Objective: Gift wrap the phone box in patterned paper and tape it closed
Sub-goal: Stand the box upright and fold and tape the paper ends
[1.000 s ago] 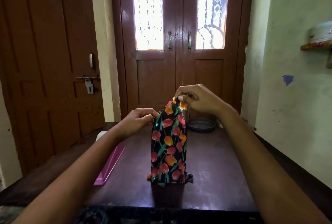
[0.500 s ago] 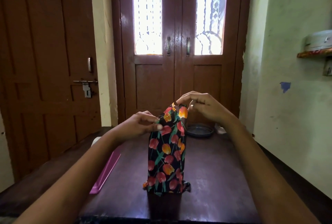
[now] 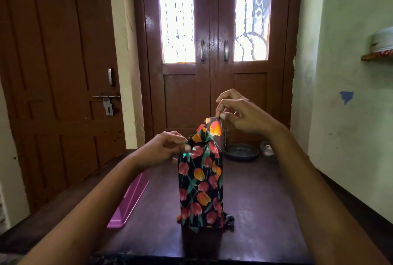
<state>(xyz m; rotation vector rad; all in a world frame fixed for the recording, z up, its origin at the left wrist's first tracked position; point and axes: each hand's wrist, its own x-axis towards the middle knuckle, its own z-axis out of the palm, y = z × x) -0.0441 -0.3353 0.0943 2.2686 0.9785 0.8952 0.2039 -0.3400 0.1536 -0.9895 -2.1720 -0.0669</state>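
The wrapped phone box (image 3: 201, 188) stood upright between both hands; the left hand (image 3: 163, 150) pinched its upper paper edge, the right hand (image 3: 240, 116) pinched the raised top flap (image 3: 213, 127).

home interior | wooden double doors (image 3: 214, 56) with glass panes | bolted side door (image 3: 57, 77) | painted wall (image 3: 348, 116) | dark wooden table (image 3: 255, 211)
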